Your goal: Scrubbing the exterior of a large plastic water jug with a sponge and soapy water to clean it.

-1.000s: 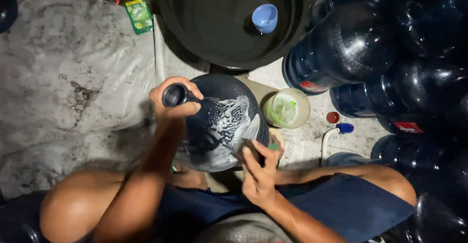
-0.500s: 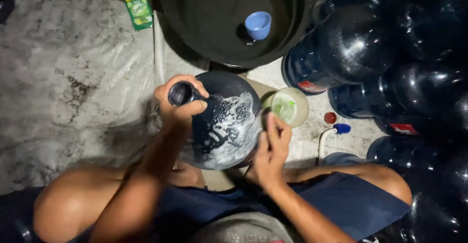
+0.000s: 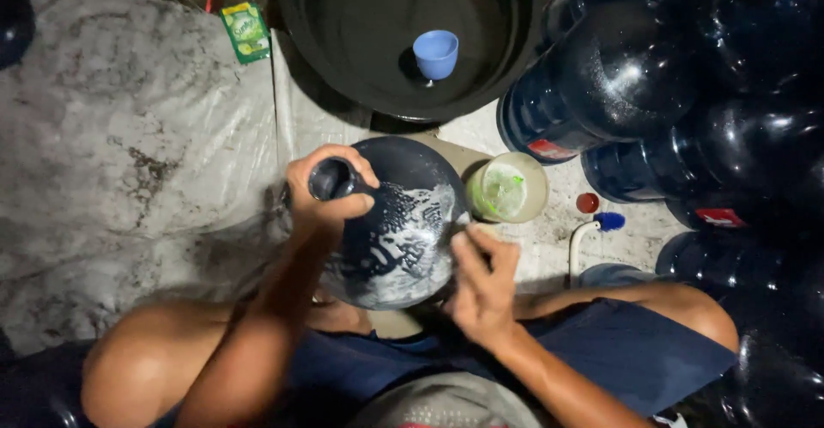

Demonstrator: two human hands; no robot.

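A large dark blue water jug (image 3: 399,222) stands upright between my knees, its shoulder streaked with white soap foam. My left hand (image 3: 326,192) is wrapped around the jug's open neck. My right hand (image 3: 482,278) presses on the jug's right side, fingers bent over something I cannot make out. Just right of the jug sits a small round bowl of green soapy liquid (image 3: 508,189).
A big black basin (image 3: 412,93) holding a floating blue cup (image 3: 436,53) stands ahead. Several dark blue jugs (image 3: 618,76) crowd the right side. A green sachet (image 3: 246,31), a red cap (image 3: 588,202), a blue cap (image 3: 609,220) and a white pipe (image 3: 579,243) lie on the wet floor.
My right hand has slid up and down along the jug's right side, and the foam patch has shifted. The left hand has kept its grip on the neck.
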